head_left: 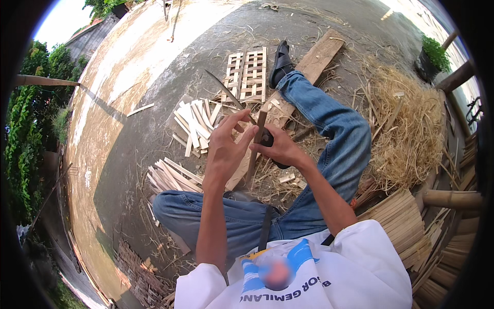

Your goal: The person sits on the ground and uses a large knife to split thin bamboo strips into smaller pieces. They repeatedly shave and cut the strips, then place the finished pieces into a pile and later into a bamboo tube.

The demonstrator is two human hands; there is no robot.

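Pinching the upright bamboo strip with your left hand while your right hand clamps the knife handle, you risk the curved blade slipping into your fingers.

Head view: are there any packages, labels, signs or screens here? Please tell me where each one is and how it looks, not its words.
No packages, signs or screens show.
Shirt print: bottom centre, on the person's white shirt; light blue shapes, a yellow edge and a curved row of dark letters; its middle is blurred.
Nearby, the left hand and right hand hold a bamboo strip and a dark-handled blade; neither bears a label.
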